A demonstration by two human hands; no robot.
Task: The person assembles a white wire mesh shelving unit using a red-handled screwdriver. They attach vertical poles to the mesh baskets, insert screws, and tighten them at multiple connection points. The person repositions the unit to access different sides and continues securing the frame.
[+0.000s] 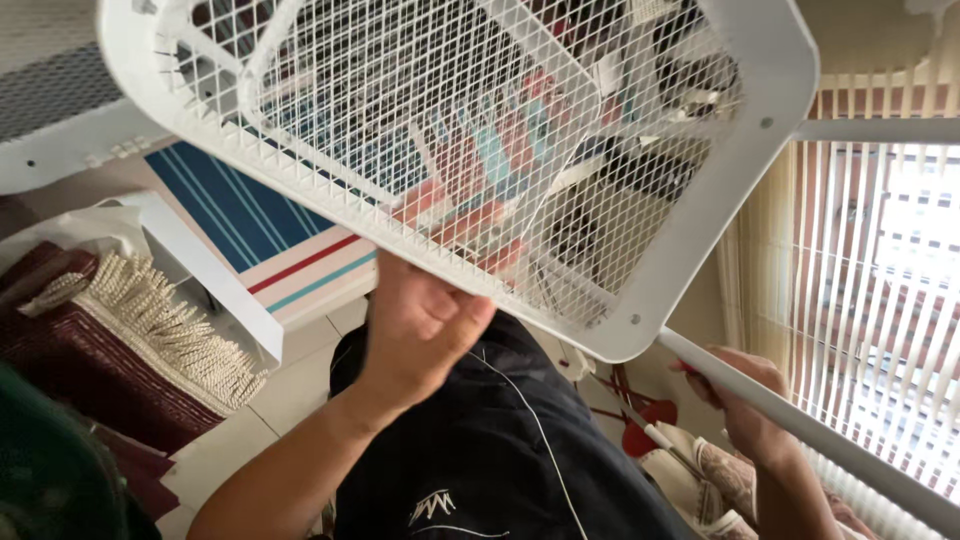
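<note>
Left hand (pixel 425 320) is clenched on the lower rim of a white mesh shelf (pixel 480 150), fingers curled up under the frame edge, thumb side toward us. Right hand (pixel 735 395) is wrapped shut round a white pole (pixel 800 425) that runs from the shelf's corner down to the lower right. Shelf is held up high & tilted, filling the top of the view, w/ blinds (pixel 880 300) close on the right. Below: fringed rug (pixel 130 330) at left, striped panel (pixel 260 230) behind it, dark trousers (pixel 480 450) in the middle.

Handling, as I judge it: looks light but bulky & awkward, stiff at the frame, mesh prob. flexes and dents if squeezed. Painted metal could be a bit slick. Best grip is frame rim or pole, not the mesh.
</note>
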